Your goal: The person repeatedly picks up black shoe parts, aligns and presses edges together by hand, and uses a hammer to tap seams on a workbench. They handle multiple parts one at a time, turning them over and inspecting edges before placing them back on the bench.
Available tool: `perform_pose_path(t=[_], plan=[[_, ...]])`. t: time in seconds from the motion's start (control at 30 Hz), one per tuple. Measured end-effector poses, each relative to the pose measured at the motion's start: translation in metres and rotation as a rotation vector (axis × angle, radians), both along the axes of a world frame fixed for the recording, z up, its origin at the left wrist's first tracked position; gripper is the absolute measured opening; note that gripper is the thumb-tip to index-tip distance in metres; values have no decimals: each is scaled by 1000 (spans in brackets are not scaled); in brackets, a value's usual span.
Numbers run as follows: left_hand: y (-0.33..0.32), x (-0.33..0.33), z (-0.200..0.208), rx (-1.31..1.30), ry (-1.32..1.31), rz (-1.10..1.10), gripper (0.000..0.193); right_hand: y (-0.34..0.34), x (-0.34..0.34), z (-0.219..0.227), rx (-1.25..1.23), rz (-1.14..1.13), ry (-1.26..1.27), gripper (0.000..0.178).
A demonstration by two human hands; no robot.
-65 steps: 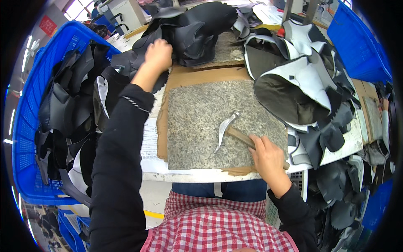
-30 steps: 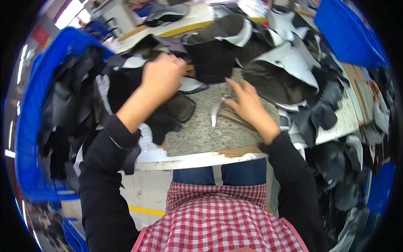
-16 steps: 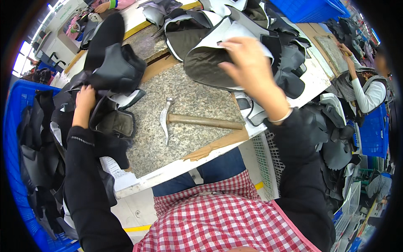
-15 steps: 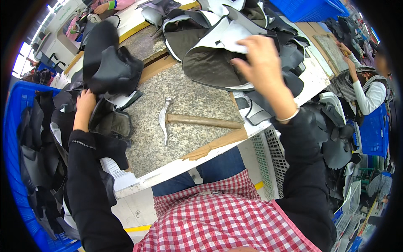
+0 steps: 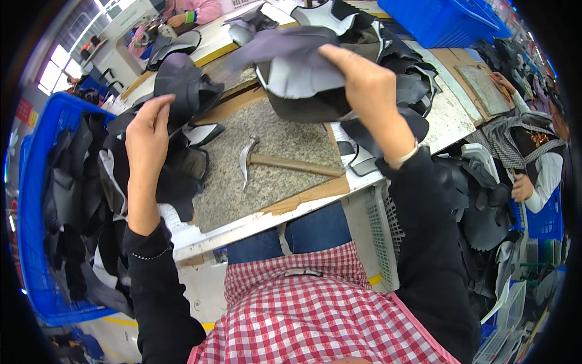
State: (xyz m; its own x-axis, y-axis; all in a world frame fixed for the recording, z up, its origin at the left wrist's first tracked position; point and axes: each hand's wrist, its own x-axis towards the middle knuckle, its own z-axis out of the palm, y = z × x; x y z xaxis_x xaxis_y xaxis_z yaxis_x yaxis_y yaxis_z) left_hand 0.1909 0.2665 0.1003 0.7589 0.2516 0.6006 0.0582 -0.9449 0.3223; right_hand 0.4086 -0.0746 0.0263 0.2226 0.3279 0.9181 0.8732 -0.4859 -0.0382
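Note:
My right hand (image 5: pixel 370 85) pinches a black leather shoe upper (image 5: pixel 297 76) with a pale lining, lifted over the far side of the bench and blurred by motion. My left hand (image 5: pixel 147 136) is raised over the pile at the left, thumb and fingers pressed together. Whether anything lies between them I cannot make out. Just beyond its fingertips is a dark boot upper (image 5: pixel 179 85). A claw-headed hammer with a wooden handle (image 5: pixel 297 164) lies on a speckled stone slab (image 5: pixel 233 206) between my arms, touched by neither hand.
A blue crate (image 5: pixel 30 255) full of black leather pieces stands at the left. More uppers (image 5: pixel 418 82) are heaped at the far right of the bench. Another blue crate (image 5: pixel 424 21) sits at the back. Co-workers sit at the far left and right.
My right hand has closed on an upper from the heap and raised it. My left hand has come up off the pile and its fingers have drawn together.

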Motion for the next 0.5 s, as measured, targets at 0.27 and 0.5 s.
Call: perform_pose_path(t=[0.27,0.5], plan=[[-61,-15,-51,-238,454,-205,47,31,-194,-73,-403,335,87,38],[-92,-80,-96,-157,335,-278,27,23,-239,-106,-605,394,284,39]])
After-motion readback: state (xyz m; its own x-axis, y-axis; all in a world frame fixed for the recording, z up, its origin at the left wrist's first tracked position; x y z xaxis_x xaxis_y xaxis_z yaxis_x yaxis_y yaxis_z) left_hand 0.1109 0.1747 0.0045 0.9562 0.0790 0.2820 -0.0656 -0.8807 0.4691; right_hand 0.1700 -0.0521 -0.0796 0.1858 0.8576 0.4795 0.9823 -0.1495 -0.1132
